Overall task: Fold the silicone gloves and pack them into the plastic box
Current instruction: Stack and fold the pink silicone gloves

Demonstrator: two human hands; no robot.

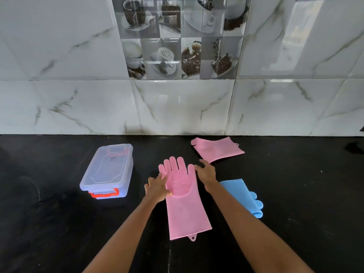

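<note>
A pink silicone glove (185, 211) lies flat on the black counter, fingers pointing to the wall, its ribbed palm facing up. My left hand (157, 189) rests on the glove's left edge by the thumb, fingers spread. My right hand (205, 173) touches its right edge near the little finger, also spread. A second pink glove (216, 149) lies folded at the back right. A blue glove (243, 196) lies to the right, partly under my right forearm. The clear plastic box (108, 171) with an orange handle stands to the left, its lid closed.
The black counter (59, 223) runs up to a white marble-tiled wall (177, 107) at the back. A dark object (354, 147) shows at the far right edge.
</note>
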